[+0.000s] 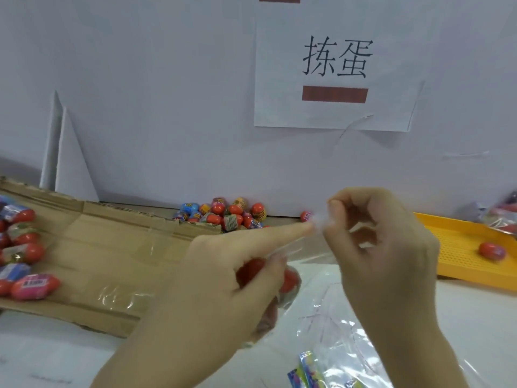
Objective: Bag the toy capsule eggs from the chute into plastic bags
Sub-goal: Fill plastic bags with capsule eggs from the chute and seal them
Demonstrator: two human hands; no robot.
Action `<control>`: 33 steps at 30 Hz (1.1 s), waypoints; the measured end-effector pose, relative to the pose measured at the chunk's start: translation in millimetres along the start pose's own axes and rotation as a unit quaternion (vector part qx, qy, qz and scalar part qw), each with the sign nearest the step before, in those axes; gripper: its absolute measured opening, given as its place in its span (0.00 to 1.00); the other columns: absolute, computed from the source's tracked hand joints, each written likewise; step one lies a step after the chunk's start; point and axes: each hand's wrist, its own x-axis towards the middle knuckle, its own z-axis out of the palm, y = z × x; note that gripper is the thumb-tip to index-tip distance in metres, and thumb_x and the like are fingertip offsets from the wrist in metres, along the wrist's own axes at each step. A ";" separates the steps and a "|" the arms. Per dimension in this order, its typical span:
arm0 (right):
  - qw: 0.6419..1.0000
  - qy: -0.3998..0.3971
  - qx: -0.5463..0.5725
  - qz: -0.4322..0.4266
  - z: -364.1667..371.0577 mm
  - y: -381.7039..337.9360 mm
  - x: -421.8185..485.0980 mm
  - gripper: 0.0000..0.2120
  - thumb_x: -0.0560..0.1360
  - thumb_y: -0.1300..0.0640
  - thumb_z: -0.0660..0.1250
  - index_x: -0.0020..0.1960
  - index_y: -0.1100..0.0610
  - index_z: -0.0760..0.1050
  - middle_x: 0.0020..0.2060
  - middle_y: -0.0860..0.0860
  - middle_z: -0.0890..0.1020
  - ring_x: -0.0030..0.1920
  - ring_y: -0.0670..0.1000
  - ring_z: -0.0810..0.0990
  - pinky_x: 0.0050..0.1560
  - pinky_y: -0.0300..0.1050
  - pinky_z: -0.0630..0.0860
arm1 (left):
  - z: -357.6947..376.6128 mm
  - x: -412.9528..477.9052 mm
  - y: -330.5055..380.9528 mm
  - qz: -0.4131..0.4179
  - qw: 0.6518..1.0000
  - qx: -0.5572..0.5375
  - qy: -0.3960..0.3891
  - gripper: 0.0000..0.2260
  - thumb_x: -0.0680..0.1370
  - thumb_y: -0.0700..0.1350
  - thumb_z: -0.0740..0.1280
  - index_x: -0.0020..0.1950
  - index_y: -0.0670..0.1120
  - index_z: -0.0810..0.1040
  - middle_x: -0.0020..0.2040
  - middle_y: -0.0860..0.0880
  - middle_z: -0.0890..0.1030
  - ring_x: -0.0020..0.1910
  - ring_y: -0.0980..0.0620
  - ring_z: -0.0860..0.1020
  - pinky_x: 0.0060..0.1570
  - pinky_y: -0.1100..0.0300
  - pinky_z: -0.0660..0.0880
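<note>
**One bag being closed, plenty of eggs left**

The left grip (pixel 223 275) is curled round the body of a clear bag (pixel 293 299), its forefinger stretched out straight toward the bag's neck. The right grip (pixel 386 247) pinches that twisted neck between thumb and fingertips, just above the bench (pixel 56 359). At least two red eggs (pixel 289 280) show through the plastic. How many are inside in all cannot be told, as the left grip covers most of the bag.

This looks like the closing of one filled bag, so the task seems to be mid-run and far from over. Many eggs are unbagged:
- a row on the cardboard chute (pixel 112 247), at its left end (pixel 28 250);
- a pile (pixel 226 214) against the wall past the chute's end, with a stray egg (pixel 306 216) beside it;
- one egg (pixel 491 251) on the yellow tray (pixel 458 256) to the right.

At the tray's far corner lies a blurred bundle (pixel 502 217) that may be a finished bag. Spare clear bags (pixel 335 331) lie flat on the bench under the right wrist, so there is stock for more rounds.

Writing: the paper sign (pixel 335 77) on the wall bears two large black characters, 拣蛋, over a red-brown bar. A second such bar is cut off at the top edge of the view. The eggs carry printed wrappers in blue, pink, green and orange, and some bright packets (pixel 305 371) lie at the bottom edge. All of that print is too blurred to read, and no brand can be made out.
</note>
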 end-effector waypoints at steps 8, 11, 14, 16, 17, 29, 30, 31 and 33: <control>0.956 -0.106 -0.113 0.250 -5.9 89.3 -21.8 0.06 0.74 0.58 0.68 0.38 0.53 0.75 0.30 0.41 0.76 0.35 0.37 0.76 0.36 0.27 0.69 | -18.7 14.2 -5.8 0.001 0.984 -0.110 0.137 0.13 0.68 0.51 0.74 0.51 0.62 0.84 0.45 0.56 0.86 0.33 0.61 0.82 0.26 0.70 0.75; 0.888 -0.316 -0.168 0.287 3.7 92.6 -32.2 0.04 0.76 0.53 0.65 0.45 0.51 0.77 0.38 0.45 0.80 0.38 0.45 0.77 0.41 0.46 0.77 | -24.1 17.3 -15.6 -0.012 0.980 -0.100 0.173 0.13 0.67 0.53 0.72 0.51 0.64 0.83 0.46 0.58 0.86 0.43 0.62 0.83 0.33 0.72 0.76; 0.909 -0.261 -0.040 0.322 5.1 75.7 -20.4 0.05 0.77 0.53 0.63 0.47 0.44 0.77 0.40 0.44 0.81 0.38 0.48 0.80 0.39 0.51 0.80 | -25.5 18.1 -20.7 -0.022 0.983 -0.078 0.166 0.14 0.65 0.54 0.69 0.50 0.65 0.83 0.46 0.59 0.86 0.48 0.63 0.83 0.39 0.75 0.74; 0.903 -0.152 0.127 0.382 0.7 57.2 -6.4 0.05 0.76 0.52 0.66 0.49 0.46 0.79 0.37 0.46 0.83 0.33 0.47 0.80 0.28 0.45 0.78 | -24.6 18.5 -22.0 -0.018 0.986 -0.081 0.145 0.14 0.65 0.54 0.69 0.48 0.67 0.83 0.45 0.60 0.86 0.47 0.63 0.83 0.38 0.75 0.75; 0.876 -0.122 0.211 0.416 -1.8 48.1 -0.2 0.07 0.73 0.49 0.69 0.50 0.48 0.80 0.37 0.47 0.84 0.31 0.47 0.80 0.25 0.43 0.76 | -23.6 18.5 -22.1 -0.018 0.988 -0.080 0.133 0.14 0.65 0.53 0.69 0.49 0.66 0.83 0.45 0.60 0.86 0.46 0.63 0.83 0.37 0.75 0.75; 0.942 -0.230 0.167 0.178 -5.5 11.9 2.7 0.22 0.61 0.36 0.69 0.55 0.36 0.76 0.39 0.43 0.79 0.37 0.47 0.76 0.35 0.35 0.75 | -17.1 14.4 -13.5 -0.042 0.998 -0.044 0.017 0.15 0.67 0.50 0.70 0.51 0.65 0.82 0.45 0.60 0.85 0.47 0.62 0.83 0.43 0.74 0.75; 0.954 -0.211 0.154 0.149 -3.2 9.6 1.5 0.18 0.62 0.38 0.70 0.51 0.37 0.77 0.38 0.43 0.79 0.37 0.47 0.77 0.35 0.35 0.75 | -16.3 14.2 -13.1 -0.043 0.998 -0.043 0.005 0.15 0.67 0.49 0.70 0.51 0.64 0.82 0.46 0.60 0.86 0.47 0.62 0.83 0.44 0.73 0.76; 0.962 -0.190 0.148 0.128 -0.9 7.7 0.6 0.13 0.64 0.40 0.70 0.47 0.39 0.79 0.36 0.42 0.80 0.37 0.47 0.77 0.35 0.35 0.74 | -15.8 13.8 -13.2 -0.043 0.998 -0.039 -0.004 0.14 0.68 0.49 0.70 0.51 0.63 0.82 0.46 0.59 0.86 0.48 0.61 0.83 0.46 0.73 0.76; 0.964 -0.164 0.171 0.118 2.0 6.8 -0.5 0.06 0.66 0.45 0.70 0.42 0.43 0.79 0.34 0.41 0.81 0.35 0.46 0.79 0.34 0.33 0.74 | -15.7 13.4 -14.1 -0.048 0.998 -0.033 -0.013 0.14 0.69 0.49 0.70 0.52 0.62 0.82 0.48 0.59 0.85 0.48 0.60 0.84 0.48 0.72 0.76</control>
